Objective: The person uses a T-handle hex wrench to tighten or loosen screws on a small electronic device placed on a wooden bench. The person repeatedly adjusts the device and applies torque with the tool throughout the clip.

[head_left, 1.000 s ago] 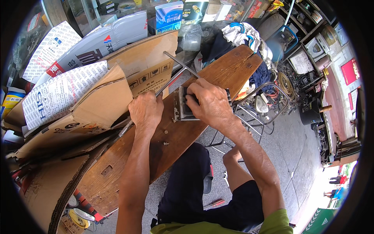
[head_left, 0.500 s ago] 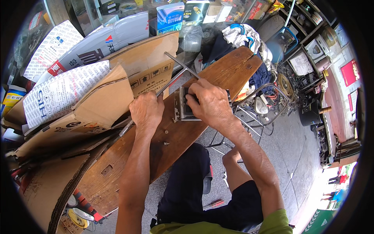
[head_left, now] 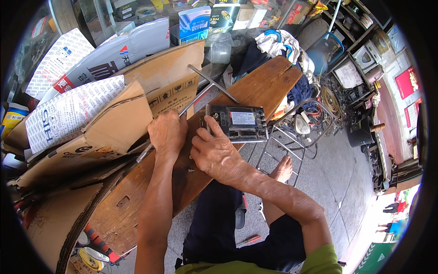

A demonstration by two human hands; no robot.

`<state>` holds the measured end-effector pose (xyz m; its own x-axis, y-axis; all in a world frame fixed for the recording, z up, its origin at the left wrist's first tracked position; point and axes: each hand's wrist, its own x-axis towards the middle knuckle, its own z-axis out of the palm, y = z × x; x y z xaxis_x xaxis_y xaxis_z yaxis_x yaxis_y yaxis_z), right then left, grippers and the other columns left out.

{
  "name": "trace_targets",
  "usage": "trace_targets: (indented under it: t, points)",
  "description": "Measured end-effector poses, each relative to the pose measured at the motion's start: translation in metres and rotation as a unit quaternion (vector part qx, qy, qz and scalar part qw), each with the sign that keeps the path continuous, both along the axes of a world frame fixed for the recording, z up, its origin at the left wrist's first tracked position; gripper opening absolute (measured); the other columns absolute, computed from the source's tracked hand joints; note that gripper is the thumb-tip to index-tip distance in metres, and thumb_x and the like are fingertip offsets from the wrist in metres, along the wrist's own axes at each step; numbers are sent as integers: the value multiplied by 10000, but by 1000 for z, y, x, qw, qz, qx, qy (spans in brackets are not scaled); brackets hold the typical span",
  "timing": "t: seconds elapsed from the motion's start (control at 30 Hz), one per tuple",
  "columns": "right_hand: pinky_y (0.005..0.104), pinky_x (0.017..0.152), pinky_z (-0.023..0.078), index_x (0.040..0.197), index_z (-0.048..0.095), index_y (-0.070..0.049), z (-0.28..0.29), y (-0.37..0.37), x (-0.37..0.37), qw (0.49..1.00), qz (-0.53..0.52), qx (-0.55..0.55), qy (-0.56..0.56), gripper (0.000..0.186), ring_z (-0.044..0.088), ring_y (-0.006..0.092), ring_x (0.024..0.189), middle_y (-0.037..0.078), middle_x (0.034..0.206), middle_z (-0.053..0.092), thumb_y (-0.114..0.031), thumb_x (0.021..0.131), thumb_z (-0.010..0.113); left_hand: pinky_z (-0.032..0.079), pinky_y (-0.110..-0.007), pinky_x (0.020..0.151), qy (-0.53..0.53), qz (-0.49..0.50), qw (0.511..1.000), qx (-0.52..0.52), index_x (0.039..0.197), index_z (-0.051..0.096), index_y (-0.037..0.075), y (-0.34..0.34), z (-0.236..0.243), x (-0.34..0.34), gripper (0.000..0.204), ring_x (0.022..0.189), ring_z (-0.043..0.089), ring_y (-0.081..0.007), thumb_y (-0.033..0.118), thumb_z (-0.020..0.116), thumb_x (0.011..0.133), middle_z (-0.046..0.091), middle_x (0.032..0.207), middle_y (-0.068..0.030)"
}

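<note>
Box (head_left: 237, 127) lies mid-frame, long axis left-right, sockets (head_left: 247, 134) toward the bottom; my left hand (head_left: 168, 133) wraps a T-bar (head_left: 197, 99) slanting upper-right, right hand (head_left: 216, 150) half-curled, can't tell if pinching.

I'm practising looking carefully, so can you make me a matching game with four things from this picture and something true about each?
Things
1. Metal bar
2. Bench
3. Screwdriver
4. Black box

Places and looks
A. Lying on the floor
B. Its label faces up
C. Held in the left grip
D. Made of brown wood

Right pairs
1-C
2-D
3-A
4-B
</note>
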<state>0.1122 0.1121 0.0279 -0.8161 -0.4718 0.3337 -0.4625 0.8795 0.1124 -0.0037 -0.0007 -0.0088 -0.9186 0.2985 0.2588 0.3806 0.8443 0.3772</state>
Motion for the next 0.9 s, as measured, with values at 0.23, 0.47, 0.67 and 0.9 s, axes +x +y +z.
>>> trace_targets:
  t: [0.23,0.47,0.67,0.9]
  points:
    - [550,1139,347,790,686,-65,-2,3,-5,1000,-9,-13,17,97,581,273,943,91,797,588,-93,699,664,554,-520,692,10,-3,1000,7,788,737,23,0,0,1,363,724,694,-428,369,703,894,692,743,-244]
    - [413,850,530,967,693,-43,33,39,-11,960,-62,-271,32,221,649,328,904,133,904,674,27,760,729,554,-497,735,-6,0,1000,-5,784,737,14,0,3,3,279,763,715,-398,266,683,890,717,793,-213]
    - [444,866,519,947,724,-59,39,63,-10,918,-199,-337,-63,122,643,325,939,115,901,683,-62,826,710,545,-510,740,-33,1,999,-11,867,762,26,1,5,1,321,775,700,-418,337,689,897,708,797,-230]
    - [425,863,511,920,737,-68,29,61,-9,947,-170,-271,-43,93,634,311,936,92,854,660,-86,834,706,545,-515,731,-26,2,1000,-11,870,766,33,0,4,1,311,760,700,-417,334,691,897,705,780,-232]
